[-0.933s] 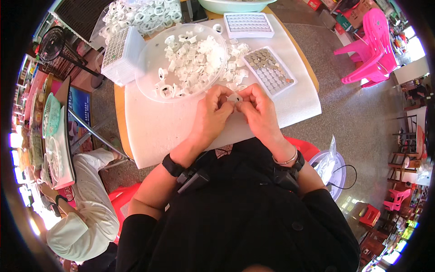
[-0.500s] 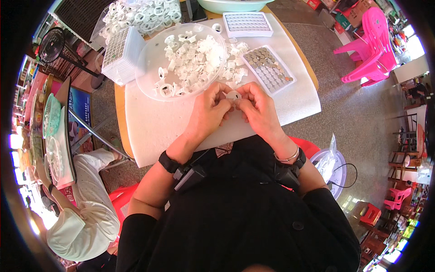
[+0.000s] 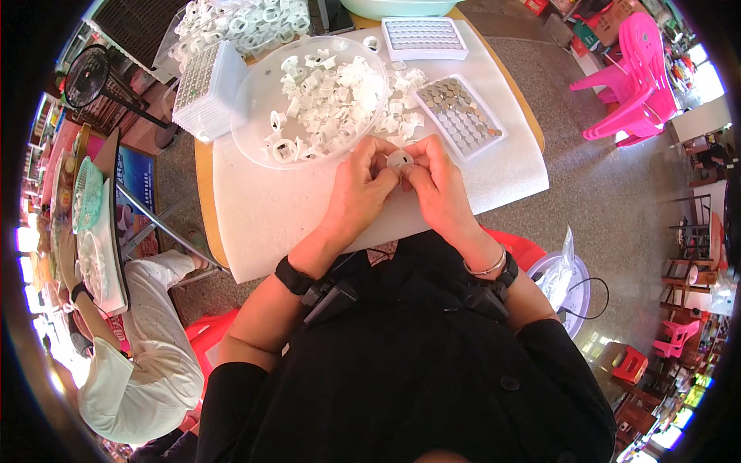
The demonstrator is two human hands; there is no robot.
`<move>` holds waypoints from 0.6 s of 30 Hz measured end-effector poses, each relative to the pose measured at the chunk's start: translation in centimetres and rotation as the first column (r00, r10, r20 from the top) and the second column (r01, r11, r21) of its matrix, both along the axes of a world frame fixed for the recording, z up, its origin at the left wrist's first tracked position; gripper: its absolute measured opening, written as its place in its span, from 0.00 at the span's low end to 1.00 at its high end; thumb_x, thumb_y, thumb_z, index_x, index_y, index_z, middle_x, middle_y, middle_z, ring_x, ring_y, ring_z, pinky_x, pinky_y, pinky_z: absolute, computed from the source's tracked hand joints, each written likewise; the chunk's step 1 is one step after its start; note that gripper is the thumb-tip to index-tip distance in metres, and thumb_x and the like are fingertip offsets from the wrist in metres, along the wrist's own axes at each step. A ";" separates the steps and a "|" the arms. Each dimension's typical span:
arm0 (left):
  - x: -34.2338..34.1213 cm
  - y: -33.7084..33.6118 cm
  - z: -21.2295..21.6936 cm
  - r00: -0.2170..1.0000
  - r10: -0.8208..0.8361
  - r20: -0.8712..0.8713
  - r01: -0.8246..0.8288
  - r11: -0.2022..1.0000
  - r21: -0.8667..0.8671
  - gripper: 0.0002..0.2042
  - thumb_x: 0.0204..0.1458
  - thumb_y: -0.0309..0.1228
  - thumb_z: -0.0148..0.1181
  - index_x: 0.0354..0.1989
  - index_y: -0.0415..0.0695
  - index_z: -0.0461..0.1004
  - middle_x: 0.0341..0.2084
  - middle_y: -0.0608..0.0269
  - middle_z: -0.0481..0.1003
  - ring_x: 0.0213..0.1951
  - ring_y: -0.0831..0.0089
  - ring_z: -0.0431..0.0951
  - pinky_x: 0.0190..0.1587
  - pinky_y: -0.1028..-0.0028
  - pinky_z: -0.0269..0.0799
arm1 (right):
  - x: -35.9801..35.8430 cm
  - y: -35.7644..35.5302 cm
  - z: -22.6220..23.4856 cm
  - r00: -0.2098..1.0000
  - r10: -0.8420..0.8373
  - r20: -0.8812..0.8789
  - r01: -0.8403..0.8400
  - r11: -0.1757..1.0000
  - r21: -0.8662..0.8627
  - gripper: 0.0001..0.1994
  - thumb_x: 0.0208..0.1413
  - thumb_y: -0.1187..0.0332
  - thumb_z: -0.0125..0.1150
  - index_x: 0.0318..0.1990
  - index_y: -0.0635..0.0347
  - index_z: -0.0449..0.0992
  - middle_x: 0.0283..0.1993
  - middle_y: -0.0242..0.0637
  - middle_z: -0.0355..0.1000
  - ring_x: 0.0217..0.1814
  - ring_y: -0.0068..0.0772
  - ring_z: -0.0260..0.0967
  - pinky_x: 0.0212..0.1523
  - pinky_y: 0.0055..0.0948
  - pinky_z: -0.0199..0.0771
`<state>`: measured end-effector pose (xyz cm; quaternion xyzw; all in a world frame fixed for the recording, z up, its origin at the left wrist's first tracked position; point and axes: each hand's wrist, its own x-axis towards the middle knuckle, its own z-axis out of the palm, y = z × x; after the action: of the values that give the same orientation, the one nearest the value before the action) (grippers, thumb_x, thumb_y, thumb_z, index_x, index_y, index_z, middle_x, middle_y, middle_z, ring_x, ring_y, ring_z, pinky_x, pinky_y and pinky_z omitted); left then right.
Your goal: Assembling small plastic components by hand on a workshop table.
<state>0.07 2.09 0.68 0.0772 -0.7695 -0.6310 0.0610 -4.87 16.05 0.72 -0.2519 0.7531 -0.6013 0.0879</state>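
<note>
Between my two hands, over the near part of the table, is a small white round plastic part [image 3: 399, 160] with a dark slot in it. My left hand [image 3: 361, 179] grips it from the left, thumb and fingers pinched. From the other side my right hand [image 3: 436, 176] pinches the same part, its thumb low against the edge. The fingers hide much of its underside. Just beyond my hands, a clear round tray [image 3: 258, 147] bears a heap of similar white plastic parts [image 3: 340, 96]. Right of it lies a white compartment tray [image 3: 480, 140] partly filled with small round metallic discs [image 3: 448, 94].
A stack of white trays [image 3: 212, 89] stands at the table's left, before a clear bin of white parts [image 3: 247, 27]. Another compartment tray [image 3: 424, 37] lies at the back. A person in white [image 3: 143, 378] sits at left. Pink plastic chairs [image 3: 637, 85] stand at right.
My right hand has shifted its fingers slightly on the white part, which is now a little more tilted. My left hand keeps its hold. The person at left has moved an arm a little.
</note>
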 end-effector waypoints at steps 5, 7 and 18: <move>-0.4 0.2 -1.0 0.993 0.079 -0.088 -0.077 0.997 0.023 0.08 0.48 0.22 0.56 0.37 0.38 0.68 0.18 0.68 0.65 0.23 0.82 0.62 0.24 0.77 0.60 | -0.2 0.0 0.6 0.999 -0.001 0.037 0.001 1.000 -0.003 0.06 0.55 0.78 0.47 0.40 0.64 0.62 0.24 0.45 0.71 0.26 0.40 0.72 0.27 0.34 0.68; -0.2 0.0 -0.3 0.997 0.041 -0.069 -0.043 0.999 -0.017 0.07 0.51 0.23 0.54 0.38 0.38 0.68 0.20 0.68 0.68 0.23 0.83 0.65 0.24 0.79 0.61 | -0.2 0.2 0.4 0.999 0.002 0.037 -0.002 1.000 -0.008 0.06 0.55 0.77 0.47 0.40 0.64 0.62 0.24 0.44 0.71 0.25 0.39 0.72 0.27 0.34 0.68; 1.3 -0.9 3.6 0.984 -0.116 0.137 0.073 0.955 0.287 0.11 0.58 0.27 0.50 0.47 0.35 0.70 0.27 0.61 0.74 0.23 0.81 0.71 0.22 0.80 0.69 | -6.9 1.3 5.6 0.991 0.134 0.026 -0.137 0.964 0.226 0.06 0.49 0.69 0.59 0.34 0.60 0.71 0.22 0.33 0.71 0.24 0.24 0.69 0.27 0.27 0.67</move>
<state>1.33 1.17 4.30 0.0961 -0.6774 -0.7282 -0.0401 -11.81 17.33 6.31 -0.2879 0.7976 -0.5050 0.1610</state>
